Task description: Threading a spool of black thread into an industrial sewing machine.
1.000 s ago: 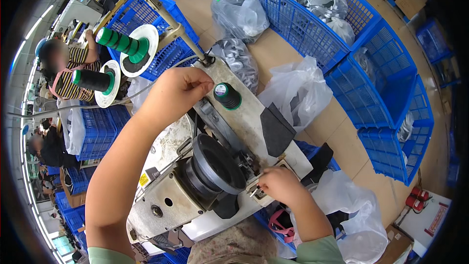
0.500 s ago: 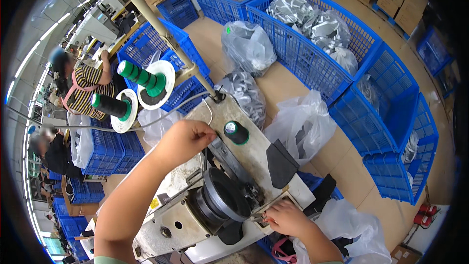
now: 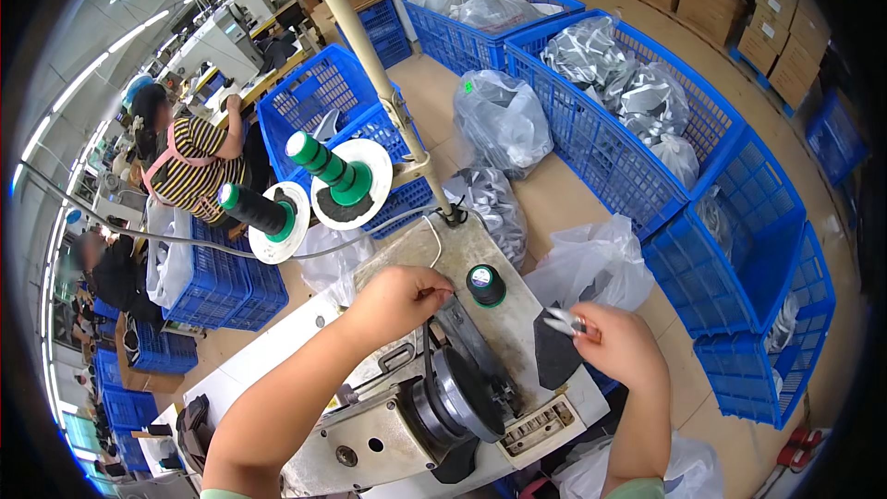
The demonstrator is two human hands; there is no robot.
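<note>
2 bare hands reach over the sewing machine [image 3: 397, 444]. The left hand [image 3: 397, 303] pinches its fingers narrow near the pole's base; whether they hold thread, one cannot tell. On the right, the right hand [image 3: 624, 344] grips small clippers [image 3: 560, 322] by dark cloth [image 3: 559, 362]. 1 black spool [image 3: 485, 286] stands upright between the hands.

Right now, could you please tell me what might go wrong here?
The snips in the right hand appear over the dark fabric piece, so their tips might nick it. The left hand is close to the black thread cone and could perhaps knock it over.
</note>
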